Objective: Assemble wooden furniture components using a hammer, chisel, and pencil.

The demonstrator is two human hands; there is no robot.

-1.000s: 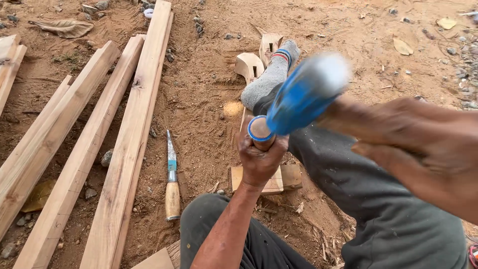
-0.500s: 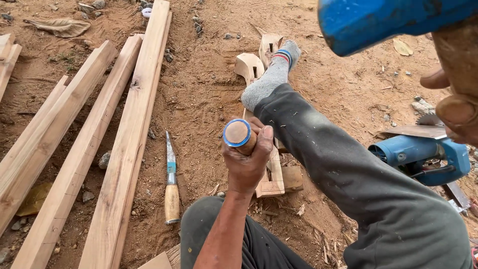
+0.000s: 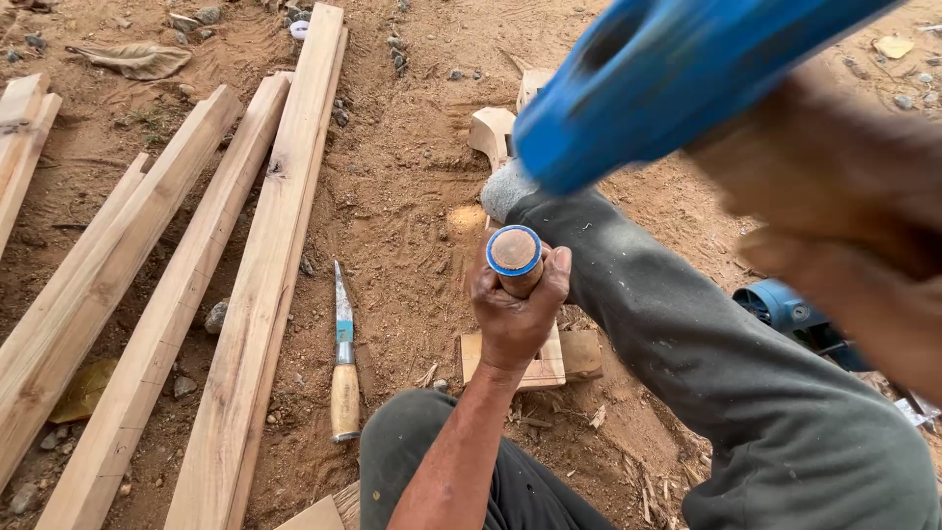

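Observation:
My left hand [image 3: 515, 319] grips a wooden-handled chisel [image 3: 514, 257] with a blue ring at its top, held upright over a small flat wooden block [image 3: 545, 365] on the dirt. My right hand [image 3: 844, 216], blurred and close to the camera, holds a blue mallet [image 3: 667, 74] raised above and to the right of the chisel top. My grey-trousered leg [image 3: 687, 334] stretches across the ground beside the block.
A second chisel [image 3: 342, 358] with a wooden handle lies on the dirt left of my knee. Several long wooden planks [image 3: 265, 265] lie side by side at the left. Curved wood offcuts [image 3: 493, 128] sit ahead. A blue power tool [image 3: 790, 312] rests at the right.
The blue mallet swung up out of the top right and is now lower, coming down toward the chisel top. My left hand keeps the chisel upright on the block.

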